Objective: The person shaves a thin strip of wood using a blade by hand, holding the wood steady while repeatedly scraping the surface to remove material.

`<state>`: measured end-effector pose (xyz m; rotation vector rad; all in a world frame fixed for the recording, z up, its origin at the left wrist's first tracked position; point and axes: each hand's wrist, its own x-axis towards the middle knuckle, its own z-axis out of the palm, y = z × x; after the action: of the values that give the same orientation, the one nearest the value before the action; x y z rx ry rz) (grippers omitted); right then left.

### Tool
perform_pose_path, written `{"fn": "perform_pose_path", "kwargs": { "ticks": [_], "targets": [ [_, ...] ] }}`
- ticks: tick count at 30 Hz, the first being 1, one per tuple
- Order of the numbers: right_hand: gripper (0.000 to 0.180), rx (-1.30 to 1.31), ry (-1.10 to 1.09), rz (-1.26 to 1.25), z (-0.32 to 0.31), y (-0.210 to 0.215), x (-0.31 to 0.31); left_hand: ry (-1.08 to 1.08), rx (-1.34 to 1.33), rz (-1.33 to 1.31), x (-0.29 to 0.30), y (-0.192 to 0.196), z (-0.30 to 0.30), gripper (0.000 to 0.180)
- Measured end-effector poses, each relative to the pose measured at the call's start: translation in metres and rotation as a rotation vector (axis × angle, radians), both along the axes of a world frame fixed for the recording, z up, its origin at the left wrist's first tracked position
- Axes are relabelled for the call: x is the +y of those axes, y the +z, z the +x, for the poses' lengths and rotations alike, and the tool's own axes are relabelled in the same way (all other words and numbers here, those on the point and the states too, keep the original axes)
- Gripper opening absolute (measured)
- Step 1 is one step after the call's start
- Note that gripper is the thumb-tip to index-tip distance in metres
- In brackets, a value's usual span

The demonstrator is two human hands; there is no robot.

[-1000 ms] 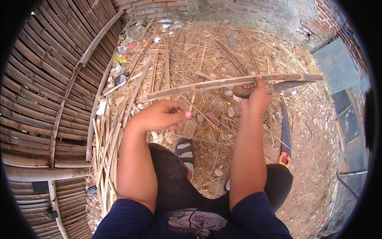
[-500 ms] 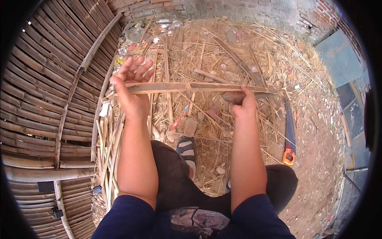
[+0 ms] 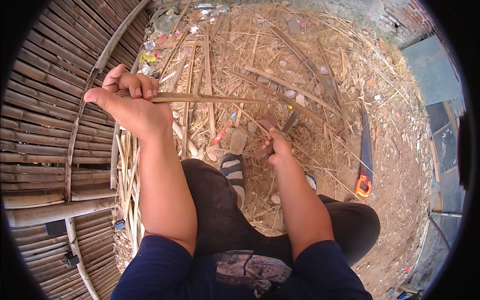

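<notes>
My left hand (image 3: 135, 102) is raised at the left with its fingers curled over one end of a split bamboo strip (image 3: 210, 98). The strip runs level to the right, its far end free and tapering in view. Lower down, in front of my knees, my right hand (image 3: 276, 147) is closed around the dark wooden handle of a knife (image 3: 290, 122). Its short dark blade points away and to the right, below the strip's free end and apart from it. The handle is partly hidden by my fingers.
Loose bamboo slats (image 3: 307, 67) and straw litter the ground ahead. A handsaw (image 3: 365, 155) with an orange handle lies at the right. A bamboo slat wall (image 3: 45, 125) rises close on the left, with thin strips (image 3: 131, 175) piled along its foot. A brick wall (image 3: 345, 12) stands behind.
My right hand has let go of the strip's right end and moved down and left with the knife. My left hand has moved left and curled its fingers over the strip.
</notes>
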<state>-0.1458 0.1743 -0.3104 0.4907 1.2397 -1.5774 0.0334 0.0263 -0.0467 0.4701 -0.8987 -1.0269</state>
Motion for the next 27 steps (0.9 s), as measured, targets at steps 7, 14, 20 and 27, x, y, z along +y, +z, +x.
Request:
{"fn": "perform_pose_path", "kwargs": {
  "ticks": [7,14,20,27],
  "targets": [
    [0.023,0.397,0.086,-0.028,-0.018,0.061,-0.002,0.078,0.015,-0.02,0.024,0.029,0.002,0.075],
    [0.029,0.749,0.354,0.002,-0.024,0.106,0.004,0.153,-0.04,0.074,0.017,0.019,-0.013,0.046],
    [0.033,1.319,0.475,-0.15,0.031,0.093,-0.008,0.181,-0.059,0.063,0.008,0.013,-0.008,0.041],
    [0.035,1.414,0.756,-0.043,0.063,0.026,-0.003,0.272,-0.081,0.131,0.001,0.01,-0.006,0.045]
  ]
}}
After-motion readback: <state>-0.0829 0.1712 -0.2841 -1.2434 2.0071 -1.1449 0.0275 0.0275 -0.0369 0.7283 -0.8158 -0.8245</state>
